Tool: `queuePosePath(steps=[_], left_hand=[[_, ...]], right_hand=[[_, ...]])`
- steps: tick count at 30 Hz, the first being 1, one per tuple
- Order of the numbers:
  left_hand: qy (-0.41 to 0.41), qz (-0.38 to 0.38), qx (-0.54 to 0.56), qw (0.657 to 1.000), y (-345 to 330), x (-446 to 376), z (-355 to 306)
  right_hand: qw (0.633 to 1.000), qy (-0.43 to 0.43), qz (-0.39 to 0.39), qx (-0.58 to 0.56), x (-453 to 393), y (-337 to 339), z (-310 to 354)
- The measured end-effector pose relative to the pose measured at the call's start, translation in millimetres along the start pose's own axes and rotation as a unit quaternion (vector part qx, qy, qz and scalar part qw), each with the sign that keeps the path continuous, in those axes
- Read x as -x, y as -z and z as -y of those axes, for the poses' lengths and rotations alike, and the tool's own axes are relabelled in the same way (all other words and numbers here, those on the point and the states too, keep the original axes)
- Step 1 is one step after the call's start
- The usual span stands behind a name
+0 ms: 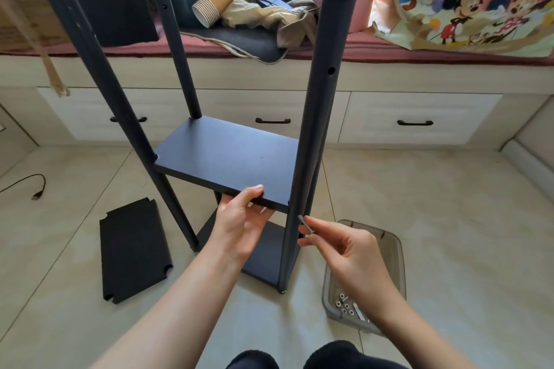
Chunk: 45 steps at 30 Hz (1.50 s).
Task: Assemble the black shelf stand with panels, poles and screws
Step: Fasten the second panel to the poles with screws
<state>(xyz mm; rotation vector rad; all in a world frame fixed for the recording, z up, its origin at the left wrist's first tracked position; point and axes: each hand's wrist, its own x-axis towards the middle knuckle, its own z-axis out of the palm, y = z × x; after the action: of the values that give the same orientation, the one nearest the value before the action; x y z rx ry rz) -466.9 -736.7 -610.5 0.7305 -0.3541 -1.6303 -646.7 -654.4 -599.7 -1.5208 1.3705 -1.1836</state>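
Half-built black shelf stand [227, 159] upright on tiled floor [449, 219], four round black poles joined by two flat black panels. Left hand [242, 219] grips front edge of upper panel, thumb on top. Right hand [338, 246] pinches small grey screw [303, 223] against front right pole [311, 141]. Spare notched black panel [135, 252] flat on floor, left. Clear grey plastic tray [389, 249] with metal nuts [344, 304], right.

Two bare forearms, sleeveless as far as visible, ended in the left hand [242, 226] and right hand [344, 255], without rings, watch or gloves. At the near edge, two rounded black-clothed knees [299, 358] showed.
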Motion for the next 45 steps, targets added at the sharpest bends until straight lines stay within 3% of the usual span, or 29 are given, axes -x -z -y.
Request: queuePosePath(steps=[16, 25, 32, 41, 43, 45], left_hand=[[-0.001, 0.013, -0.014, 1.000, 2, 1, -1], [0.002, 0.002, -0.010, 1.000, 3, 2, 0], [0.009, 0.000, -0.020, 1.000, 2, 4, -1], [0.006, 0.000, -0.018, 1.000, 2, 3, 0], [0.006, 0.004, -0.015, 1.000, 3, 2, 0], [0.006, 0.004, -0.014, 1.000, 4, 1, 0]], right_hand=[[0.999, 0.036, -0.024, -0.005, 0, -12, -6], [0.996, 0.063, -0.047, 0.034, -6, -19, -5], [0.982, 0.129, -0.099, 0.094, -10, -18, -13], [0.961, 0.190, -0.108, 0.171, -9, -21, -16], [0.965, 0.174, -0.109, 0.162, -9, -22, -13], [0.984, 0.102, -0.102, 0.101, -8, -22, -9]])
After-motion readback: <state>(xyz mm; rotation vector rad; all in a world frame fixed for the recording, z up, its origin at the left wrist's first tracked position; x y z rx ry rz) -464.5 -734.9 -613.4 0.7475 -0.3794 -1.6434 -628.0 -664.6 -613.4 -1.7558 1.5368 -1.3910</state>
